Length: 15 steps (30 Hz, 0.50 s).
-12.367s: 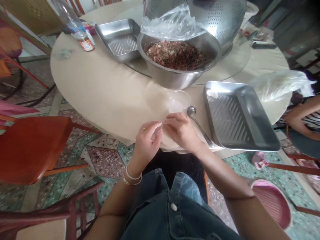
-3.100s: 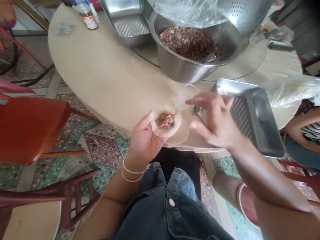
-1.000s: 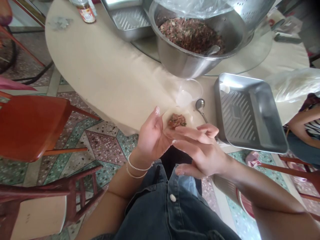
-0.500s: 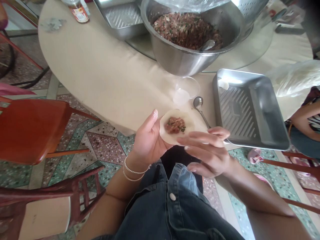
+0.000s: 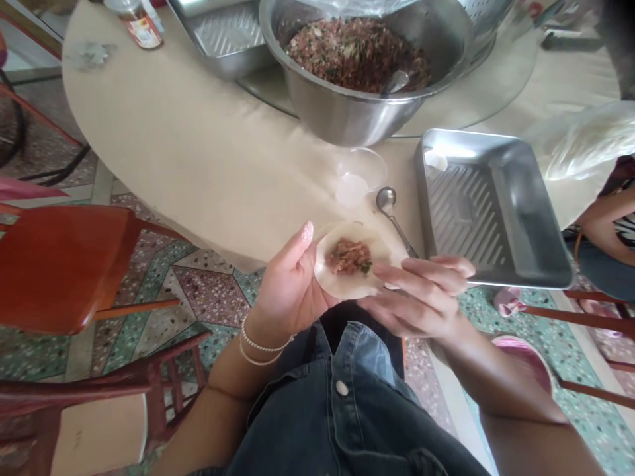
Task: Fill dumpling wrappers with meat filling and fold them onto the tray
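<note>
A round dumpling wrapper [image 5: 337, 285] lies across the fingers of my left hand [image 5: 288, 284], whose thumb points up beside its left edge. Minced meat filling [image 5: 350, 256] with bits of green sits in a mound at its middle. My right hand [image 5: 421, 294] has its fingertips on the wrapper's right edge, with the thumb below. Just beyond my hands, on the table, are a metal spoon [image 5: 387, 199] and a small clear bowl [image 5: 354, 175] with something pale in it.
A large steel bowl [image 5: 357, 119] of minced filling stands behind. To the right is a metal tray [image 5: 491, 211] with one pale piece in its corner. A jar [image 5: 141, 26] stands at the far left. A red chair [image 5: 64, 264] is at left; another person's arm [image 5: 608, 228] shows at right.
My right fingers have closed onto the wrapper's right edge, and that side looks slightly raised. The whole view has shifted a little.
</note>
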Each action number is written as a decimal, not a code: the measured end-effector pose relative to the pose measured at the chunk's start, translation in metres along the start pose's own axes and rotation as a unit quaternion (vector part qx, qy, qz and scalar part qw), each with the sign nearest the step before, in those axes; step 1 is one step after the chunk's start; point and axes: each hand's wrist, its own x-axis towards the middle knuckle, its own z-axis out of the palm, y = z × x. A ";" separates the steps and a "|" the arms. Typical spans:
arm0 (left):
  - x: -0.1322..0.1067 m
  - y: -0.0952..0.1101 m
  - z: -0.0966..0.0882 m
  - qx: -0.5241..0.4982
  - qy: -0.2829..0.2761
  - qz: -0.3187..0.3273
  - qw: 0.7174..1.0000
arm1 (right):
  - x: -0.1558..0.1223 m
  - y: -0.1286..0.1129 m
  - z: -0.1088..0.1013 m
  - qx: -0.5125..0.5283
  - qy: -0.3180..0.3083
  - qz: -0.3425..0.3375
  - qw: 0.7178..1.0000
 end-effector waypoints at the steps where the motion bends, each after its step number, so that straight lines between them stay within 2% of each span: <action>1: 0.000 -0.001 0.000 0.002 -0.005 -0.003 1.000 | 0.000 -0.001 0.002 -0.015 -0.013 -0.004 1.000; 6: 0.003 -0.005 -0.001 0.010 -0.017 0.000 1.000 | 0.004 -0.009 0.008 -0.021 0.022 0.060 0.998; 9: 0.003 -0.007 -0.003 0.027 -0.002 0.006 1.000 | 0.008 -0.011 0.008 0.001 0.009 0.101 0.995; 12: 0.002 -0.012 -0.005 0.060 0.017 0.027 0.998 | 0.015 -0.012 0.010 0.019 0.032 0.138 0.990; 15: 0.001 -0.016 -0.009 0.099 0.002 0.050 0.994 | 0.023 -0.014 0.014 0.026 0.058 0.173 0.983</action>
